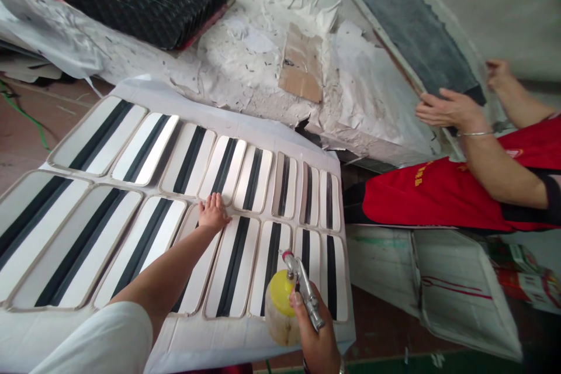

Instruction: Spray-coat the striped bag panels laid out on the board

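In my right hand (316, 327) is a metal spray gun (304, 289) with a yellow-topped cup (280, 310) hanging below it. The fingers wrap round its handle, over the front right of the table. My left hand (214, 214) lies with fingers spread at the meeting edges of the panels, near the middle of the two rows. Each white panel (258, 178) has rounded corners, a pale rim and a black stripe down its middle. One striped panel (193, 280) is partly covered by my left forearm.
A white-covered table (175, 339) bears the panels. Behind it, a messy bench (245, 82) holds a stack of black quilted pieces (153, 0) and a cardboard piece (302, 64). At right, a co-worker in a red apron (421, 196) holds a grey-faced board (407, 23). A green hose (26, 111) lies at left.
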A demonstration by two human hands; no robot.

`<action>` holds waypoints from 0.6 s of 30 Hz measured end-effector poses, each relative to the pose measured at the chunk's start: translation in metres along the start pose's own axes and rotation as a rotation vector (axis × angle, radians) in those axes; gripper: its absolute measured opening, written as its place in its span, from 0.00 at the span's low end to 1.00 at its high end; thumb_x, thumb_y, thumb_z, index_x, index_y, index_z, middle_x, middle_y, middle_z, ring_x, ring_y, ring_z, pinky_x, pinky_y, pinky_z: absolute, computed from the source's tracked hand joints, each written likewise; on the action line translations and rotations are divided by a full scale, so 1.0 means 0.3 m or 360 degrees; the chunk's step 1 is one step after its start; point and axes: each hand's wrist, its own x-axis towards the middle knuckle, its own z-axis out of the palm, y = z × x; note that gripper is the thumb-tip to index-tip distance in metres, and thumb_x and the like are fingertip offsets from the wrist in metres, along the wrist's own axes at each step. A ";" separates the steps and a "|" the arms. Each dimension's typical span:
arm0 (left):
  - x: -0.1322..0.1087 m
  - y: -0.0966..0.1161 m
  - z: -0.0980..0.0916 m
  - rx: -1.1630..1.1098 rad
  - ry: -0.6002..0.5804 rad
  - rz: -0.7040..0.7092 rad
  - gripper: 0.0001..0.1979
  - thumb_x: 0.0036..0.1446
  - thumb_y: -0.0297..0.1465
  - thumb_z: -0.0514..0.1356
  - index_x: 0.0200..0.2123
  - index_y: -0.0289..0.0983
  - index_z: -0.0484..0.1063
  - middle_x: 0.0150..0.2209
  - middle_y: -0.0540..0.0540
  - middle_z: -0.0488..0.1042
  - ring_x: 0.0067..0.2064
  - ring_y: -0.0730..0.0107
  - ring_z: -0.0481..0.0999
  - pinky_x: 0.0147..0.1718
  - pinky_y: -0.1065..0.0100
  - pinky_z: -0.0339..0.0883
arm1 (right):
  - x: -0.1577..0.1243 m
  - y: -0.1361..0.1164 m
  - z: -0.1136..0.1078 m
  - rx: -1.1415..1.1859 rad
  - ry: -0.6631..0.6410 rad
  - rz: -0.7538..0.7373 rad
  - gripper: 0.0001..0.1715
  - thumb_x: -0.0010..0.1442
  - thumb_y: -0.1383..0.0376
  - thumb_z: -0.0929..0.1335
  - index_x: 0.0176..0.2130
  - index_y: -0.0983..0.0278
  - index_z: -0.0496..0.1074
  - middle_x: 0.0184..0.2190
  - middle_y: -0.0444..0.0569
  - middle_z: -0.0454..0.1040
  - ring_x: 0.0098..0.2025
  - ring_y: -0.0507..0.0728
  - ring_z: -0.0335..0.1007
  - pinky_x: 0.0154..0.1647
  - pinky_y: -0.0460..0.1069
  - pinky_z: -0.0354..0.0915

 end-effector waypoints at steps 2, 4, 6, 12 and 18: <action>0.000 -0.006 0.000 0.0009 -0.0007 0.0015 0.49 0.52 0.45 0.59 0.67 0.28 0.39 0.68 0.37 0.40 0.69 0.56 0.41 0.65 0.51 0.36 | -0.010 0.002 0.000 -0.0018 -0.0015 -0.0003 0.22 0.63 0.59 0.64 0.54 0.66 0.68 0.45 0.54 0.75 0.47 0.57 0.73 0.45 0.45 0.71; 0.000 -0.011 -0.001 0.0020 -0.0009 0.0027 0.49 0.52 0.45 0.58 0.67 0.27 0.39 0.68 0.37 0.40 0.69 0.56 0.40 0.65 0.51 0.36 | -0.019 0.003 -0.001 -0.0024 -0.0026 -0.0025 0.22 0.64 0.59 0.63 0.54 0.66 0.67 0.46 0.54 0.74 0.48 0.58 0.73 0.45 0.46 0.71; -0.001 -0.014 -0.002 0.0027 -0.0009 0.0041 0.48 0.52 0.45 0.58 0.67 0.27 0.40 0.68 0.37 0.40 0.69 0.55 0.41 0.65 0.50 0.36 | -0.026 0.002 -0.001 -0.0019 -0.0027 -0.0041 0.21 0.63 0.59 0.63 0.53 0.66 0.68 0.46 0.54 0.74 0.47 0.58 0.73 0.44 0.46 0.71; 0.000 -0.022 0.003 0.0021 -0.0004 0.0083 0.48 0.52 0.44 0.58 0.67 0.26 0.41 0.68 0.36 0.40 0.69 0.54 0.40 0.65 0.49 0.35 | -0.022 -0.012 0.001 -0.0015 0.0009 -0.0062 0.21 0.63 0.61 0.64 0.54 0.66 0.67 0.46 0.54 0.74 0.48 0.57 0.72 0.47 0.46 0.70; 0.002 -0.024 0.007 0.0027 0.0016 0.0076 0.49 0.51 0.45 0.58 0.67 0.27 0.40 0.68 0.36 0.40 0.69 0.54 0.41 0.65 0.49 0.35 | -0.007 -0.032 0.004 0.0048 0.0015 -0.0064 0.22 0.63 0.61 0.64 0.55 0.67 0.66 0.49 0.56 0.72 0.52 0.58 0.70 0.55 0.49 0.67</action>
